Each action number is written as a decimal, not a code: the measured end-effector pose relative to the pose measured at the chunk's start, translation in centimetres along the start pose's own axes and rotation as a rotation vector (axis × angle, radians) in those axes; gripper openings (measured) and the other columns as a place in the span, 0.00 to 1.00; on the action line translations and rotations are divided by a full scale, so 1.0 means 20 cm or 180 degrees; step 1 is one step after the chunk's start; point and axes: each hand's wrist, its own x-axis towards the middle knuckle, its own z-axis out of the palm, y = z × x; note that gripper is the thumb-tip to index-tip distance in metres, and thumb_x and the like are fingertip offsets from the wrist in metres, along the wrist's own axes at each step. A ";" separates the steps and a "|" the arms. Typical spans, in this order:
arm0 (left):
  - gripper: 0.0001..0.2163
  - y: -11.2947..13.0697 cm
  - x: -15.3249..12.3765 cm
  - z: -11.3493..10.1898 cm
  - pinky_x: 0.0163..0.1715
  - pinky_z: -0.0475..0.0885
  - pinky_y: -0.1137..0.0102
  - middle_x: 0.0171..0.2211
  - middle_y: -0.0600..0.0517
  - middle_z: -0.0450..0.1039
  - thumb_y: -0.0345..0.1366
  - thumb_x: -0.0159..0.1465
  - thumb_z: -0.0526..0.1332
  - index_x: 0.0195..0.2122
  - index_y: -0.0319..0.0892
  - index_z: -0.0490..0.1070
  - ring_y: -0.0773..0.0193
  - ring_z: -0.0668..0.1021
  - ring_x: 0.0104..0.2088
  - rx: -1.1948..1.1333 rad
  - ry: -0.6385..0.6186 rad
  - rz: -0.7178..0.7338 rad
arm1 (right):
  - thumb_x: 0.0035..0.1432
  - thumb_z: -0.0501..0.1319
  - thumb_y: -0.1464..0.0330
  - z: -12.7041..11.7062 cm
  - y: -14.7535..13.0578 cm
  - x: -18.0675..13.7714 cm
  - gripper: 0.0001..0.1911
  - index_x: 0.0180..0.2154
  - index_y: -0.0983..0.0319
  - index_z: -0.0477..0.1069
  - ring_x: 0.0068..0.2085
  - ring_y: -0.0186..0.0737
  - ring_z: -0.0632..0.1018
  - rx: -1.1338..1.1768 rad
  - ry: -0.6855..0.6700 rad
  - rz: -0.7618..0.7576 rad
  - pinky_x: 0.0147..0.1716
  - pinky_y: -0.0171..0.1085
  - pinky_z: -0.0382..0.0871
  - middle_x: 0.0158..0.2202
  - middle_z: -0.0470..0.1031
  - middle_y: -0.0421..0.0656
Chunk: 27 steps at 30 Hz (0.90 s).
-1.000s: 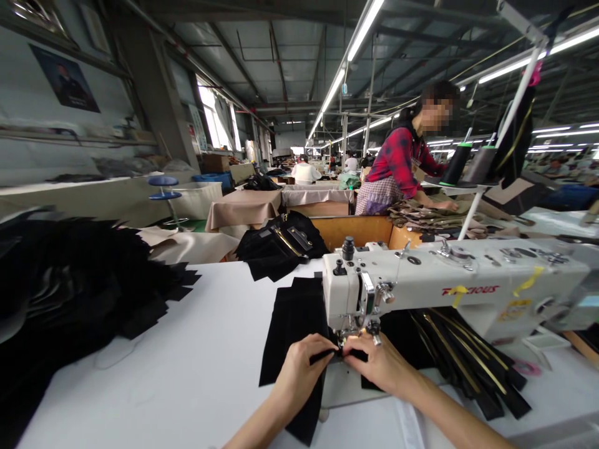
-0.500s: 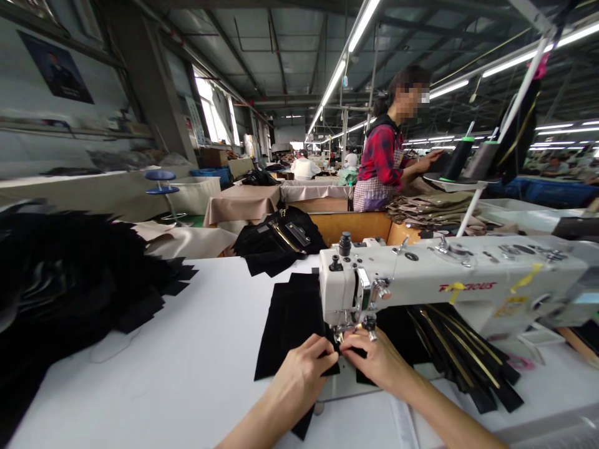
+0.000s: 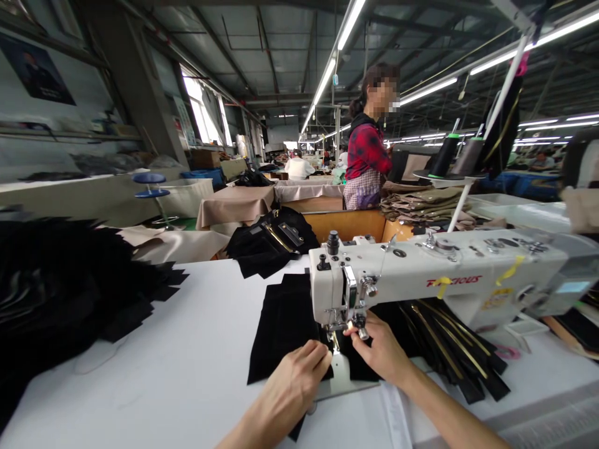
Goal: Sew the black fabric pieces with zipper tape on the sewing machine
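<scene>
A white sewing machine (image 3: 435,284) stands on a white table (image 3: 187,368). A black fabric piece (image 3: 281,321) lies under its needle and presser foot (image 3: 349,324). My left hand (image 3: 299,374) rests on this fabric just left of the needle, fingers curled and pressing it down. My right hand (image 3: 377,349) sits right of the needle, fingers pinched at the fabric by the presser foot. Black strips with gold zippers (image 3: 449,349) lie under the machine arm, to the right of my right hand.
A big heap of black fabric pieces (image 3: 60,293) covers the table's left. More black pieces with metal parts (image 3: 271,240) lie at the far edge. A person in a red plaid shirt (image 3: 367,162) stands beyond, by stacked tan fabric (image 3: 421,206). Thread cones (image 3: 444,156) stand above the machine.
My hands have moved slightly apart at the needle, the left one drawing back along the fabric. The person behind has straightened up and turned to the right. The view has shifted to the right.
</scene>
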 end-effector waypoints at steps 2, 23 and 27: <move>0.13 0.00 0.00 0.00 0.36 0.75 0.67 0.40 0.47 0.69 0.19 0.66 0.46 0.42 0.39 0.64 0.58 0.73 0.39 -0.0083 0.0028 0.0016 | 0.58 0.56 0.77 0.00 0.00 0.00 0.12 0.33 0.58 0.76 0.41 0.42 0.78 -0.0009 -0.0007 -0.0002 0.42 0.38 0.71 0.36 0.78 0.41; 0.17 -0.04 -0.01 0.04 0.39 0.74 0.71 0.39 0.50 0.74 0.18 0.58 0.52 0.39 0.42 0.75 0.61 0.76 0.39 -0.0996 0.0296 -0.0742 | 0.53 0.58 0.81 0.01 -0.04 0.00 0.13 0.32 0.57 0.75 0.37 0.39 0.77 -0.0332 -0.0247 -0.0308 0.41 0.37 0.70 0.32 0.78 0.38; 0.11 -0.07 0.01 0.02 0.38 0.74 0.75 0.37 0.51 0.77 0.25 0.62 0.58 0.37 0.43 0.79 0.63 0.79 0.38 -0.1468 0.0442 -0.1126 | 0.53 0.64 0.78 0.05 -0.04 0.00 0.10 0.34 0.56 0.77 0.38 0.40 0.79 -0.0503 -0.0327 -0.0397 0.41 0.37 0.70 0.36 0.80 0.38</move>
